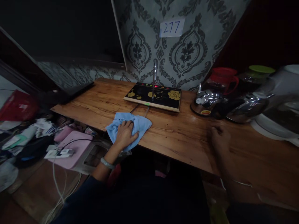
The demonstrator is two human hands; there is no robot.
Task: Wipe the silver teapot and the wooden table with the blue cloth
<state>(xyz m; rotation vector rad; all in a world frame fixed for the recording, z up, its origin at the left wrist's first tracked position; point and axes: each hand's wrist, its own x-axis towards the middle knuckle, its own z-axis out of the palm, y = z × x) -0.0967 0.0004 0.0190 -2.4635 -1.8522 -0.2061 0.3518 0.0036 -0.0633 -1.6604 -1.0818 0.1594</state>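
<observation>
Tabletop (173,133): cloth (141,123) overhangs front edge.

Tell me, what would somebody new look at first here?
Probably the bright blue cloth under the left grip, at the front edge of the wooden tabletop. Next might come the black appliance with golden flowers and a curved metal tap, farther back. Above it, a paper reading 277 is on the wallpaper.
</observation>
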